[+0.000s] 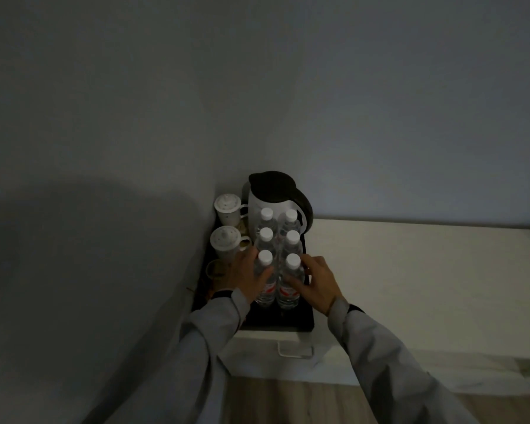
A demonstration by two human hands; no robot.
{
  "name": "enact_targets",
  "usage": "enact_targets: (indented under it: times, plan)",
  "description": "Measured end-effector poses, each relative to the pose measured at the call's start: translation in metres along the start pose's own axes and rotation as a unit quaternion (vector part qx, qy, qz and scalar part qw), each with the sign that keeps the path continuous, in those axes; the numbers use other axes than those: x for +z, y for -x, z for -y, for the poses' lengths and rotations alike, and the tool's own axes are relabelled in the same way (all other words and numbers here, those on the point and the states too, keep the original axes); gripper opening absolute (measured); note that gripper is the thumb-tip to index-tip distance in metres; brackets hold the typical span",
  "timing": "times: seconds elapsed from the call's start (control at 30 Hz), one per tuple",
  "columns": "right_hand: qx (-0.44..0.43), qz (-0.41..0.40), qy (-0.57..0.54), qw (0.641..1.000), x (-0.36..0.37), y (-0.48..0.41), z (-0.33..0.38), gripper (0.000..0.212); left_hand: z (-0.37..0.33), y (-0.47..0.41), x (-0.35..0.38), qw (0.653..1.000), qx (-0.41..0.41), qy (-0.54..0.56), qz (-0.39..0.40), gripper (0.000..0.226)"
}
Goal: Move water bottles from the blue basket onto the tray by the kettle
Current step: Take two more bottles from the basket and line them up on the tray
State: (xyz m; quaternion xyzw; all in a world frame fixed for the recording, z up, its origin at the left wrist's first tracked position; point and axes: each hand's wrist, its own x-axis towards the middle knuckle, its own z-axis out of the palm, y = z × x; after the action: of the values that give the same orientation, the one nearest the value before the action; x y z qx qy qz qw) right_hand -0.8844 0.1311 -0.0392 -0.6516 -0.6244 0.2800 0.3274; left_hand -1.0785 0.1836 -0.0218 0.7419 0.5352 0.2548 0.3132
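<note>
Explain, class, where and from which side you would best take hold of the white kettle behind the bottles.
Probably the dark loop handle on the kettle, approached from the right over the bare counter. The handle juts out to that side, while six bottles stand in front, lidded cups crowd the left, and the wall is behind. Both hands are currently on the nearest bottles.

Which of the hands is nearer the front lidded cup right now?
Left. The left hand sits just right of the front lidded cup, fingers on the front-left bottle. The right hand is farther right, beyond both bottle columns, on the front-right bottle.
</note>
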Motion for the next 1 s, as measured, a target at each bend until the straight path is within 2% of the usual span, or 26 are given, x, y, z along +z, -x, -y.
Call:
enact_targets:
  times: [0.33, 0.57, 0.87, 1.0]
  plan:
    - [0.006, -0.055, -0.040, 0.998, 0.004, 0.002, 0.004, 0.047, 0.006, 0.000, -0.001, 1.000, 0.000, 0.002, 0.021, 0.038]
    - [-0.006, -0.022, -0.025, 0.999, 0.000, -0.002, 0.000, 0.047, 0.004, 0.000, 0.004, 1.000, -0.022, 0.000, -0.002, 0.034]
    - [0.011, -0.013, -0.018, 1.000, 0.004, -0.001, -0.002, 0.051, 0.001, 0.002, 0.010, 0.997, 0.002, -0.029, -0.075, 0.024]
    - [0.004, -0.017, -0.019, 1.000, 0.003, -0.001, 0.001, 0.045, 0.006, 0.000, 0.005, 0.998, 0.001, -0.040, -0.051, 0.029]
